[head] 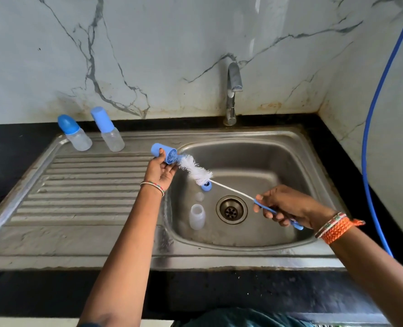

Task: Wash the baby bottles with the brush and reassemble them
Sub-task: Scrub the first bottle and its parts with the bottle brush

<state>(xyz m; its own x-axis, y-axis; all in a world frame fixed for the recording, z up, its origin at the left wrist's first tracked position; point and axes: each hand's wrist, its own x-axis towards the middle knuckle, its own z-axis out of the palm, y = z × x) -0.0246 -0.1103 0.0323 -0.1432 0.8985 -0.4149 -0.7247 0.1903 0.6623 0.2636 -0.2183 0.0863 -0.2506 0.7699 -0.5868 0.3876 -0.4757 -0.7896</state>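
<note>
We hold cap (163, 154) in left hand (160, 169), fingers curled round it | right hand (287, 206) grips brush (197, 170), bristle tip at cap mouth | basin: open bottle (197, 216), ring (206, 185), teat (199, 196), unassembled | two capped bottles (77, 135) on drainboard (82, 190), washed or not: cannot tell.

Open basin floor lies beneath the right hand (287, 206); an uncapped bottle (197, 216), teat (199, 196) and blue ring (206, 185) crowd the space below the left hand (161, 169).

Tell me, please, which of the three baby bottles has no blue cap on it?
The bottle in the sink basin, beside the drain; the two on the drainboard are capped.
</note>
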